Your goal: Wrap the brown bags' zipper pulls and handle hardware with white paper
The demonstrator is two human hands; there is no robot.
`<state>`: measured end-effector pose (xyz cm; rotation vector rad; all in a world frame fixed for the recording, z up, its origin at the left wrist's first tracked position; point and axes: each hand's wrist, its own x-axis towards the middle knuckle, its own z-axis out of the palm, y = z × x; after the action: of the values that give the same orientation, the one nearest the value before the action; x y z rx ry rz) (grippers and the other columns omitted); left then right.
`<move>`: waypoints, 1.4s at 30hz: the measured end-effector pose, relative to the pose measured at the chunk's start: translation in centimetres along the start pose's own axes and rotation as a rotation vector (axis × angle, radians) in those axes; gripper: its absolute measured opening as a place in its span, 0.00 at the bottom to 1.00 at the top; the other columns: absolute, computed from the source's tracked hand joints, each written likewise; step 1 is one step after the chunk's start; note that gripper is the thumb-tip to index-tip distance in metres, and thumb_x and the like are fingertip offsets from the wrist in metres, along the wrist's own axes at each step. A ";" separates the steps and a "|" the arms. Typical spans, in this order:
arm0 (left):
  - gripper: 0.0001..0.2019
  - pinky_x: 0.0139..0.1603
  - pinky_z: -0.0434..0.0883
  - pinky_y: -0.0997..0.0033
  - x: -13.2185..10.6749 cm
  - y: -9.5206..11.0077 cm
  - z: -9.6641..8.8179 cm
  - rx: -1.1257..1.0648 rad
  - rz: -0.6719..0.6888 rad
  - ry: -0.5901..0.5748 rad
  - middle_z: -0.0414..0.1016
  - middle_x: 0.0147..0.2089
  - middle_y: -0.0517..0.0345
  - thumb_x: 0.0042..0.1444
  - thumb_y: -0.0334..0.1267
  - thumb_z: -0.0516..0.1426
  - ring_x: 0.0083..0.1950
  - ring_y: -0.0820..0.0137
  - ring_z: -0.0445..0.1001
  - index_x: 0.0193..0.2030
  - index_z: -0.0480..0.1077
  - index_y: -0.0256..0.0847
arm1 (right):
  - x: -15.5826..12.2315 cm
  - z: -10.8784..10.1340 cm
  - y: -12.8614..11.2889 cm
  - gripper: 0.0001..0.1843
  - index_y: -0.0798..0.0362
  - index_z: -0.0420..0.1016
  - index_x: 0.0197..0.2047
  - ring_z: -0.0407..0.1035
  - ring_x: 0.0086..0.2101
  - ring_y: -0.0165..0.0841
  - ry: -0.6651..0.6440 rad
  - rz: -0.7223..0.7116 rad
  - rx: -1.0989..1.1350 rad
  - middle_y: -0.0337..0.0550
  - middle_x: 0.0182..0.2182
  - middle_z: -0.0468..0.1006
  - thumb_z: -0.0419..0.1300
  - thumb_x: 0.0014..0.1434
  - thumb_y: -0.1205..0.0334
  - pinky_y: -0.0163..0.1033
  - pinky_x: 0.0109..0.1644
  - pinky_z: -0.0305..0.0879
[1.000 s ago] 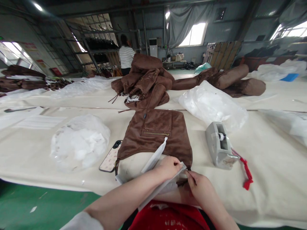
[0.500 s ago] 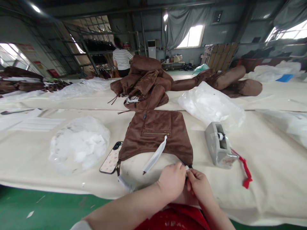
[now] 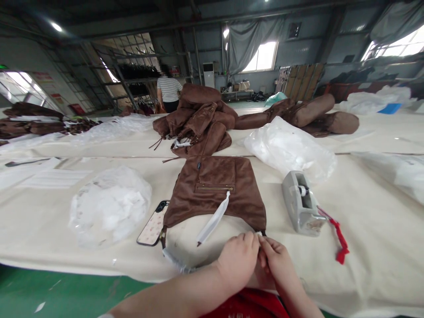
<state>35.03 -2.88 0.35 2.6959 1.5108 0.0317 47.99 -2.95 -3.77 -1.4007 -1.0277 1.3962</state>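
Observation:
A brown suede-look shoulder bag (image 3: 215,205) lies flat on the table, its strap side toward me. A strip of white wrapping (image 3: 213,221) hangs from its zip pull. The left part of the strap (image 3: 175,261) is covered in thin whitish wrap and curves behind my forearm. At the bag's right strap end, my left hand (image 3: 239,256) is closed, fingers curled, on a small piece of white wrapping (image 3: 259,234). My right hand (image 3: 276,260) pinches the same spot from the right. The fingers hide most of the strap there.
Left of the bag lie a phone (image 3: 154,225) and a clear plastic bag of white scraps (image 3: 111,205). To the right stands a grey tape dispenser (image 3: 300,205) with a red ribbon (image 3: 340,243). Behind are piled brown bags (image 3: 202,119), a plastic sack (image 3: 291,148) and a person (image 3: 168,90).
The view has tilted up slightly, so everything sits a little lower. Both hands stay at the strap end, with the left hand's fingers shifted slightly over the white wrapping.

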 end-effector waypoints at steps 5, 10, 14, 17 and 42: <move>0.12 0.47 0.68 0.68 0.7 -1.7 -1.1 -0.462 -0.204 -0.152 0.72 0.48 0.50 0.59 0.30 0.48 0.49 0.64 0.72 0.48 0.64 0.40 | 0.3 0.1 0.4 0.28 0.52 0.64 0.18 0.49 0.10 0.24 -0.006 0.001 -0.012 0.33 0.08 0.61 0.55 0.52 0.35 0.31 0.15 0.43; 0.12 0.42 0.68 0.67 1.2 -2.2 -1.9 -0.493 -0.201 -0.180 0.75 0.43 0.49 0.60 0.39 0.46 0.44 0.62 0.74 0.44 0.67 0.40 | 0.6 -0.1 0.6 0.26 0.52 0.67 0.24 0.50 0.10 0.24 -0.019 0.008 -0.014 0.32 0.08 0.63 0.55 0.52 0.36 0.31 0.15 0.42; 0.20 0.38 0.67 0.65 1.8 -2.3 -2.4 -0.383 -0.172 -0.189 0.77 0.38 0.49 0.64 0.45 0.40 0.41 0.59 0.75 0.40 0.70 0.40 | 0.8 0.0 0.8 0.25 0.53 0.69 0.28 0.51 0.10 0.25 -0.022 0.024 -0.015 0.32 0.09 0.64 0.55 0.52 0.36 0.31 0.14 0.42; 0.19 0.38 0.68 0.63 2.1 -2.6 -2.5 -0.289 -0.081 -0.205 0.77 0.38 0.46 0.63 0.41 0.41 0.41 0.57 0.76 0.40 0.71 0.39 | 0.9 0.3 1.2 0.26 0.53 0.69 0.29 0.50 0.10 0.25 -0.031 0.033 -0.056 0.32 0.09 0.64 0.53 0.52 0.36 0.31 0.14 0.43; 0.21 0.41 0.68 0.62 2.1 -2.9 0.4 -0.292 -0.150 -0.212 0.78 0.42 0.46 0.64 0.40 0.39 0.44 0.57 0.76 0.41 0.72 0.39 | 5.3 -15.0 -5.7 0.18 0.52 0.80 0.27 0.69 0.49 0.47 0.465 -0.297 -0.278 0.49 0.44 0.78 0.63 0.46 0.45 0.46 0.52 0.65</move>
<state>33.65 0.37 -0.24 2.2772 1.5070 -0.0355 63.25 3.22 -0.01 -1.5970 -1.0858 0.6849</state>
